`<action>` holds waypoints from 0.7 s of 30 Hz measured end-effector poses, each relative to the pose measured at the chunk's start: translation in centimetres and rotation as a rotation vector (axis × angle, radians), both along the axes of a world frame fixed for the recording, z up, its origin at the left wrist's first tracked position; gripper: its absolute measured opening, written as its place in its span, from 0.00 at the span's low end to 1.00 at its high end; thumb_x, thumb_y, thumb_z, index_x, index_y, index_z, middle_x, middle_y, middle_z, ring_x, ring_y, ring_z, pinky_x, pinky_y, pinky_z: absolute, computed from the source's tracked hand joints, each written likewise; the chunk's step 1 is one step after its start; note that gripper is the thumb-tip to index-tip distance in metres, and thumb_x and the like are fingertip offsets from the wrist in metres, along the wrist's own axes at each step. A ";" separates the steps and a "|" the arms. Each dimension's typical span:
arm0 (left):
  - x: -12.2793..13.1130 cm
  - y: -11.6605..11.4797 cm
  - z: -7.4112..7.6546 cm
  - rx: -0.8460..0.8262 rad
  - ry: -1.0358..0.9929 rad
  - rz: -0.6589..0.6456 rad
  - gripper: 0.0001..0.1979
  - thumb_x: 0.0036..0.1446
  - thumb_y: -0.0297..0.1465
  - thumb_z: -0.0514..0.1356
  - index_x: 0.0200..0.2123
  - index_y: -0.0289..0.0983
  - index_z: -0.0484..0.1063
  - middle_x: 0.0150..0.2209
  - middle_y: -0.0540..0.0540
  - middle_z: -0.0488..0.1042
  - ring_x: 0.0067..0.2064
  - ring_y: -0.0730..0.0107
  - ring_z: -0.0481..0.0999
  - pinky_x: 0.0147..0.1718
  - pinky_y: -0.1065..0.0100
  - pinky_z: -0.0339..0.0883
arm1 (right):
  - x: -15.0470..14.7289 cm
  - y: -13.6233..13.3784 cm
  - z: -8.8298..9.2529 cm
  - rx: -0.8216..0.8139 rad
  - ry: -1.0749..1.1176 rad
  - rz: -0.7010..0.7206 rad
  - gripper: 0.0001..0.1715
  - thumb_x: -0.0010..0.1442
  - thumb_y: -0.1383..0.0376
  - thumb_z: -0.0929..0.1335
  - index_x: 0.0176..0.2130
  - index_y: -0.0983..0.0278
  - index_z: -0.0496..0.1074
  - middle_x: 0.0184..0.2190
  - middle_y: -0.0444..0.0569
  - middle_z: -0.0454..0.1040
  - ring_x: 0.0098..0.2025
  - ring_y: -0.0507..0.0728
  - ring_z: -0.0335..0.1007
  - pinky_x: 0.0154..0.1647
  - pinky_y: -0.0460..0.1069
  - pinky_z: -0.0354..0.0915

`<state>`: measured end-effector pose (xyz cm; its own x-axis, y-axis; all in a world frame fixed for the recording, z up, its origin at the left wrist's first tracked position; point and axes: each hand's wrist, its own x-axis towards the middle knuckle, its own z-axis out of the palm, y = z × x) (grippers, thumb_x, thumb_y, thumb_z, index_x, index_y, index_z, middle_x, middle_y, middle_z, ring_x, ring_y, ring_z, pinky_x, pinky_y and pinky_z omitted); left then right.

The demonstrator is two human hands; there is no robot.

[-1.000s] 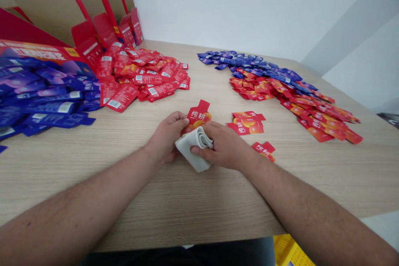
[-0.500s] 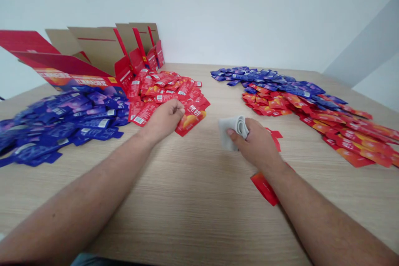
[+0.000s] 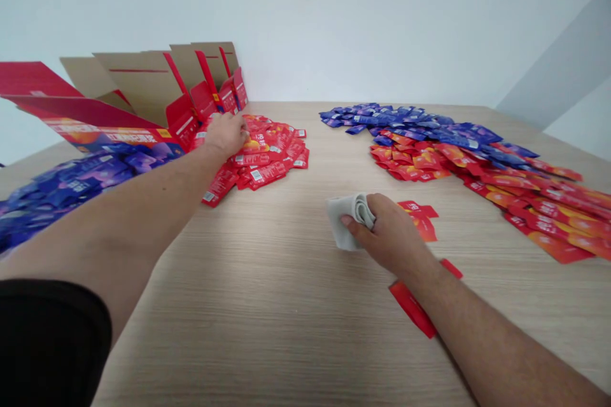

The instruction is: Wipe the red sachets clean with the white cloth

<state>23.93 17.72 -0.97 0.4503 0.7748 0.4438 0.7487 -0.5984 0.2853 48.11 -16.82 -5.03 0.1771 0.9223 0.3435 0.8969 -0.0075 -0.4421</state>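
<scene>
Left-hand fingers (image 3: 241, 132) are down on the far-left pile of red sachets (image 3: 274, 162), though I can't tell if they've pinched one. Right-hand fingers (image 3: 367, 206) are curled closed around a folded grey cloth (image 3: 340, 224) on the counter (image 3: 267, 292). Seems like the pick-up stage, so the next move calls for closing on one sachet.

1. We have a wide lane of wooden table (image 3: 267, 311) between the left red sachet pile (image 3: 272, 162) and the right red-and-blue sachet heap (image 3: 420, 143); a hand could pass along it.
2. Loose red sachets (image 3: 417, 219) lie just beyond the right hand (image 3: 391, 235) and its grey cloth (image 3: 346, 221), and another red sachet (image 3: 413, 308) lies under that forearm.
3. Open cardboard display boxes (image 3: 143, 89) block the way behind the left pile.
4. We think blue sachets (image 3: 62, 194) run beneath the left forearm, though the arm hides how far.
</scene>
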 end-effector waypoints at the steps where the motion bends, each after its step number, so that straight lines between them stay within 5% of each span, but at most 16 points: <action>1: -0.1 -0.1 -0.4 0.030 -0.045 0.004 0.11 0.48 0.40 0.63 0.24 0.41 0.68 0.27 0.44 0.70 0.51 0.58 0.66 0.52 0.59 0.50 | 0.0 0.0 0.0 -0.001 0.000 -0.002 0.11 0.61 0.56 0.66 0.31 0.60 0.65 0.29 0.47 0.69 0.32 0.57 0.65 0.30 0.50 0.55; 7: -0.5 -3.0 -0.1 0.063 -0.271 -0.027 0.11 0.45 0.32 0.66 0.22 0.41 0.63 0.27 0.46 0.68 0.50 0.54 0.67 0.49 0.61 0.58 | 0.0 0.0 0.0 -0.003 -0.005 -0.006 0.13 0.61 0.54 0.66 0.31 0.59 0.65 0.30 0.48 0.70 0.33 0.58 0.66 0.32 0.51 0.58; 12: 0.9 -8.1 0.8 0.063 -0.331 -0.108 0.08 0.50 0.29 0.65 0.27 0.41 0.68 0.27 0.48 0.66 0.43 0.61 0.67 0.44 0.66 0.60 | 1.9 0.2 1.0 0.098 0.018 -0.169 0.15 0.60 0.51 0.66 0.34 0.61 0.68 0.33 0.53 0.73 0.37 0.62 0.68 0.37 0.53 0.61; 16: 3.6 -14.1 -1.0 -0.096 -0.233 -0.247 0.02 0.54 0.29 0.62 0.30 0.39 0.71 0.29 0.49 0.70 0.34 0.67 0.66 0.38 0.67 0.58 | 5.5 0.4 1.8 0.268 0.073 -0.345 0.19 0.60 0.53 0.66 0.42 0.65 0.72 0.38 0.57 0.76 0.41 0.65 0.71 0.43 0.57 0.64; 21: 9.1 -21.4 -4.3 -0.280 -0.089 -0.482 0.04 0.54 0.31 0.61 0.33 0.38 0.74 0.33 0.45 0.75 0.36 0.63 0.71 0.38 0.65 0.61 | 9.6 0.6 1.3 0.374 0.110 -0.519 0.21 0.60 0.53 0.66 0.45 0.67 0.72 0.39 0.59 0.76 0.42 0.66 0.72 0.45 0.59 0.65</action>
